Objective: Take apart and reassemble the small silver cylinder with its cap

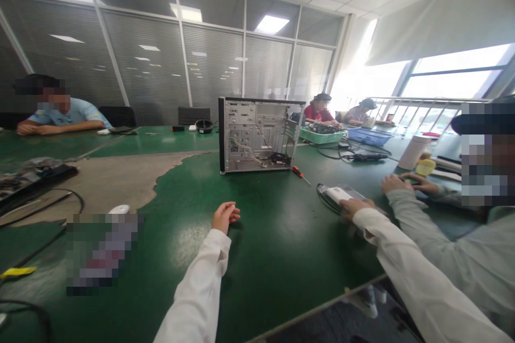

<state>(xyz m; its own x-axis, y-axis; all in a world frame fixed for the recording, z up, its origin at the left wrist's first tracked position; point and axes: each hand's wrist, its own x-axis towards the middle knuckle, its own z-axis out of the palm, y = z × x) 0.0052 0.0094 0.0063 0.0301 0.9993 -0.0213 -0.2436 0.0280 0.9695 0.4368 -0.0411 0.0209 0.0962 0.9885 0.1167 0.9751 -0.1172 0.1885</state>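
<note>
My left hand [225, 218] is held just over the green table, its fingers loosely bent with nothing in them. To the right, my right hand [355, 207] grips a flat white-and-grey box-shaped device [338, 193] whose exact kind I cannot make out. A black cable [326, 201] loops at its left end. Beyond my hands, an opened computer case [257, 136] stands upright on the table, its side facing me and wires visible inside. A screwdriver [298, 172] with an orange and black handle lies by its lower right corner.
Close on the right, a co-worker's hands [418, 185] hold a small object beside a white cylinder [413, 151]. Green [322, 138] and blue [372, 139] baskets stand behind. Left are a white mouse [119, 209], cables and parts [36, 177]. The table's front edge [317, 308] runs below my right arm.
</note>
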